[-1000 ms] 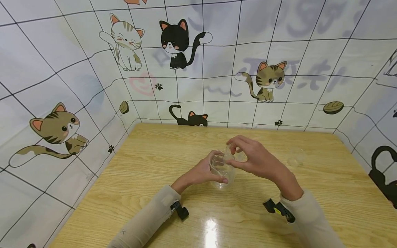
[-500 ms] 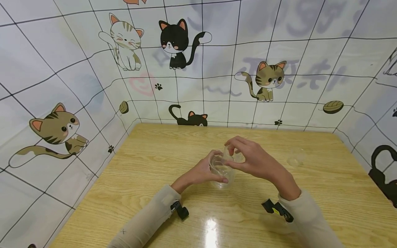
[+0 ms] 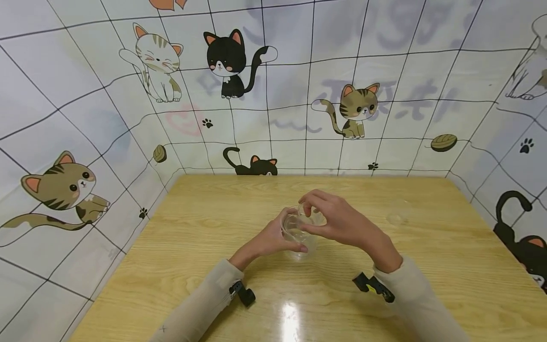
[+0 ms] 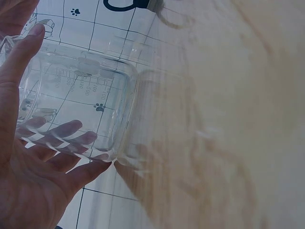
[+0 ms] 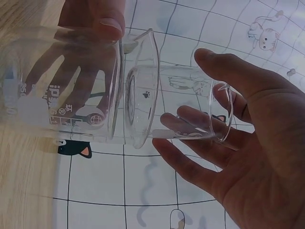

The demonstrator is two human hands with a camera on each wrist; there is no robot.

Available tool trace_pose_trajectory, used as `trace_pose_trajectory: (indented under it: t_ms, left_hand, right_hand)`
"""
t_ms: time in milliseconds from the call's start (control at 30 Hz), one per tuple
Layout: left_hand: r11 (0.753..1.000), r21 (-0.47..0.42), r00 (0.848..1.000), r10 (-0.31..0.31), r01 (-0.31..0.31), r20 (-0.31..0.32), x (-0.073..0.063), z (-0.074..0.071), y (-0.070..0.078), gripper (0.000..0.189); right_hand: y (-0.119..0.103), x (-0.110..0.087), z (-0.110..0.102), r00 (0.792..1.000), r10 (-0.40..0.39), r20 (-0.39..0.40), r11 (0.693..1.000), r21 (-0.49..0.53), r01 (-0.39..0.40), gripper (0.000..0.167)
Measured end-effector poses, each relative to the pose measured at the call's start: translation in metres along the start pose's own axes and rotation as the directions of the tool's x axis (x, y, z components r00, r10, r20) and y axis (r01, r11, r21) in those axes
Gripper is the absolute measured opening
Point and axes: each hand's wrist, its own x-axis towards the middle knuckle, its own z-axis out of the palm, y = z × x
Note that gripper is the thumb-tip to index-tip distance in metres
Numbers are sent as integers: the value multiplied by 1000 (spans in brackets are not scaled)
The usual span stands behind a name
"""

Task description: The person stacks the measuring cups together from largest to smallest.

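Note:
My left hand point(image 3: 273, 238) grips a large clear glass beaker point(image 4: 78, 102), fingers on its far side and thumb on the near side. The beaker stands at the middle of the table; white print shows on its wall in the right wrist view. Over its mouth, my right hand point(image 3: 344, 219) holds a smaller clear glass beaker point(image 5: 188, 88) between thumb and fingers. The smaller beaker's lower end sits right at the large beaker's rim and overlaps it in the right wrist view. Its rim with a small spout points up, near my right thumb.
Another clear glass piece point(image 3: 397, 217) stands on the wooden table point(image 3: 179, 285) to the right of my hands, faint against the wood. A white cat-print sheet with grid lines point(image 3: 290, 85) encloses the table's back and sides.
My right hand has shifted slightly left with the smaller beaker, closer over the large one. The head view has turned a little to the right. My left hand keeps its grip.

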Motion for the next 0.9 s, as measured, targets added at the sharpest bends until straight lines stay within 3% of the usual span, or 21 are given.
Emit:
trace_pose_trajectory:
  t_ms: [367, 900]
  left_hand:
    - [999, 36, 1000, -11, 11, -5, -1, 0, 0, 100]
    - [1000, 22, 1000, 2, -2, -15, -1, 0, 2, 92]
  right_hand:
    - [0, 1, 3, 1000, -8, 8, 1000, -10, 8, 32]
    - [-2, 1, 6, 1000, -16, 17, 1000, -3, 16, 31]
